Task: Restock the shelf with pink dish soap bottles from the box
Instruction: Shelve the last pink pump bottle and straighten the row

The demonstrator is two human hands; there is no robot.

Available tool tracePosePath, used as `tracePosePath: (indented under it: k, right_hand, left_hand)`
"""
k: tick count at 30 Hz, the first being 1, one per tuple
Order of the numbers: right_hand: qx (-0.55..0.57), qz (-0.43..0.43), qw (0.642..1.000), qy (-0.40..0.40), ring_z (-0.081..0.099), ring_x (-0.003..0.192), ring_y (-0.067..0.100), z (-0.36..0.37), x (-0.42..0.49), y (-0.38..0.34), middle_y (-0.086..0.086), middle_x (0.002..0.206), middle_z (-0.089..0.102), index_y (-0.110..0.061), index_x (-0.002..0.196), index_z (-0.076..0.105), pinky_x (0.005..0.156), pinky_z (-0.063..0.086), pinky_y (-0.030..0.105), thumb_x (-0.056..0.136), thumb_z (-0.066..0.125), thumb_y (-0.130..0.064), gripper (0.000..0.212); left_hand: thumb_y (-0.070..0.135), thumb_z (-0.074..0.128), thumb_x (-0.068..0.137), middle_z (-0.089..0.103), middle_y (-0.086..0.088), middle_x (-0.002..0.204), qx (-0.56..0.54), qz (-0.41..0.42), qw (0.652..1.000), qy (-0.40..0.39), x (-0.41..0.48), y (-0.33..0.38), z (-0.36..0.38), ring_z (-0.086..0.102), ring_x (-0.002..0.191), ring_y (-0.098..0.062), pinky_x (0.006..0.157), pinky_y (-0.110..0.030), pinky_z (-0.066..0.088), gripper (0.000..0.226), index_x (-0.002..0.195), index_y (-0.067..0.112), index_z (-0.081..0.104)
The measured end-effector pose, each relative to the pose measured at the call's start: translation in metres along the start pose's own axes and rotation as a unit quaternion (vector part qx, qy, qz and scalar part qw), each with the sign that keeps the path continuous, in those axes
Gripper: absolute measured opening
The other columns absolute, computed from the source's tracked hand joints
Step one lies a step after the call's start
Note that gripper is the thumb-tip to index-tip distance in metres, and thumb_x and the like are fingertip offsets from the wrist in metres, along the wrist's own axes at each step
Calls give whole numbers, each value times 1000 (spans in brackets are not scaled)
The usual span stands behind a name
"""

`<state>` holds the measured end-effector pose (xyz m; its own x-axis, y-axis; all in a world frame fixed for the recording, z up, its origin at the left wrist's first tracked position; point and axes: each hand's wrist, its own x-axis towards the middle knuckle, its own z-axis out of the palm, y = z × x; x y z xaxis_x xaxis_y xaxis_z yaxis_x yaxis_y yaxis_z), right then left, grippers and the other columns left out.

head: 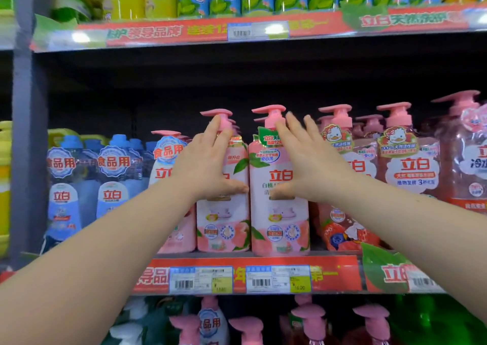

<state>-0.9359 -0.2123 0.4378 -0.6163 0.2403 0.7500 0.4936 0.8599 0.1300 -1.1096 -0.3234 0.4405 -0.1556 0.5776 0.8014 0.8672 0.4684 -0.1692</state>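
Forearms reach up to the mid shelf (342,273). L hand (208,162) lies flat, fingers straight, on the left pink bottle (224,220). R hand (313,165), fingers spread, touches the right pink bottle (279,220). Both stand upright at the front edge. Prob. full, so heavy-ish. Plastic looks stiff but slick, pump breakable: grip round the body. Bottles opaque, fill unseen. Box not in view.

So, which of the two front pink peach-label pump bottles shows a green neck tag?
The right pink pump bottle, by the right hand; the left hand partly covers the other bottle's neck.
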Motion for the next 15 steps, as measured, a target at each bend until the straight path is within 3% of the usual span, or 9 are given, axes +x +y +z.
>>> tracePosePath:
  k: [6,15]
  right_hand:
    - [21,12,999,-26,25,139,33,4,3,-6,3,154,9,-21,151,-4,106,37,45,63,81,-50,126]
    - [41,6,999,-27,25,136,37,9,7,-7,8,151,14,-15,151,4,108,31,45,65,83,-41,120]
  left_hand:
    - [70,70,59,-5,0,160,-7,4,1000,14,1,-1,3,22,139,-27,106,-42,33,117,149,20,12]
    - [66,73,58,-4,-1,160,-25,6,999,22,0,-1,2,22,139,-27,107,-42,31,118,149,20,13]
